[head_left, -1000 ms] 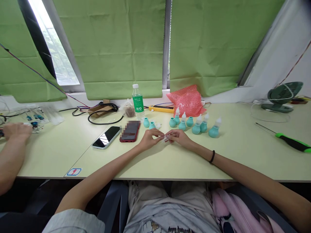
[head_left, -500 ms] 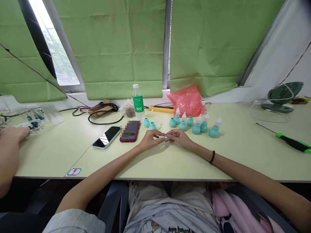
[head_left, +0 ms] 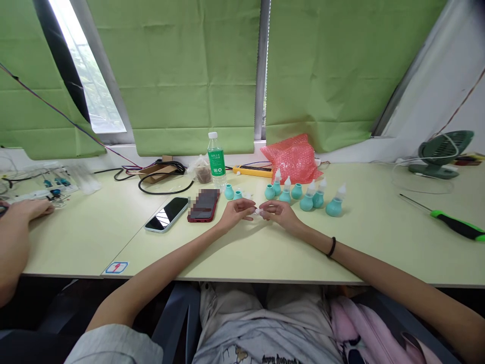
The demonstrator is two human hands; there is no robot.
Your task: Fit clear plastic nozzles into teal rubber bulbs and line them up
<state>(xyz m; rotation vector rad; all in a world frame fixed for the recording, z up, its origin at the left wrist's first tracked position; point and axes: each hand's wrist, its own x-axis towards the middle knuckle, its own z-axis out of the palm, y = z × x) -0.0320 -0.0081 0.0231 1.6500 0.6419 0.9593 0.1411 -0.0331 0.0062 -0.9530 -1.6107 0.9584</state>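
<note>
Between the fingertips of both hands is a small clear-and-white plastic piece [head_left: 257,212], held just above the table; fingers cover much of it. My left hand [head_left: 235,212] pinches its left end, and my right hand [head_left: 282,213] grips the right end. Just behind my left hand stand two open teal rubber bulbs [head_left: 229,191], with small clear bits beside them, partly hidden. Behind and to the right of my right hand stand several teal bulbs with clear pointed nozzles [head_left: 334,206]. Two bulbs without nozzles [head_left: 296,190] stand among them.
Two phones [head_left: 166,214] lie left of my hands, before a water bottle [head_left: 216,164]. Pink bubble wrap [head_left: 291,157] sits at the back. A screwdriver [head_left: 454,222] and a green fan [head_left: 441,154] are at right. Another person's hand [head_left: 32,210] is at far left.
My left fingers have lifted and shifted around the small plastic piece, which has turned slightly between the hands. The other person's hand has moved a little to the right. The bulbs stay put.
</note>
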